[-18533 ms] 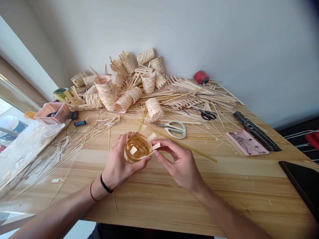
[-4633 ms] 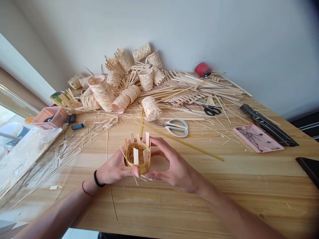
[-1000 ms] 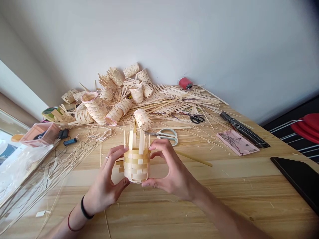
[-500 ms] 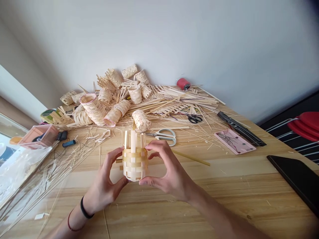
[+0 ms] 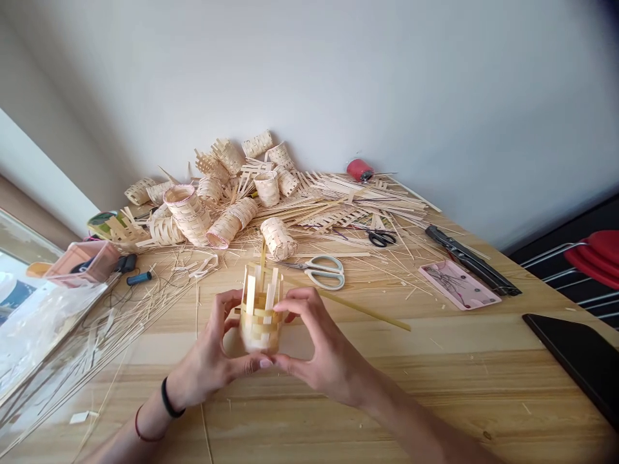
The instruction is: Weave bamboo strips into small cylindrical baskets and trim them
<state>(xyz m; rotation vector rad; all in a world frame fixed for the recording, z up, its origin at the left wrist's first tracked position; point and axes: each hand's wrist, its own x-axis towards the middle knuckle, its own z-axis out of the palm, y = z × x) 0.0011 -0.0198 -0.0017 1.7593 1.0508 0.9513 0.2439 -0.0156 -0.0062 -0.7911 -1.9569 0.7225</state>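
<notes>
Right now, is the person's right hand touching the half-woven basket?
Touching. The head view shows it: a fingertip of the right hand overlaps the upper woven bands of the half-woven basket, with no gap between.

We are wearing a black band (image 5: 169,399) on the left wrist (image 5: 180,388), a thin red cord (image 5: 137,426) circling beside it, forearms (image 5: 403,412) showing bare

At the lower middle of the frame, the base of the woven basket (image 5: 261,332) is blurred and its wall hides some fingertips of the left hand (image 5: 206,356), while the right edge crops the black slab (image 5: 573,364) (and the red seats (image 5: 597,259)).
</notes>
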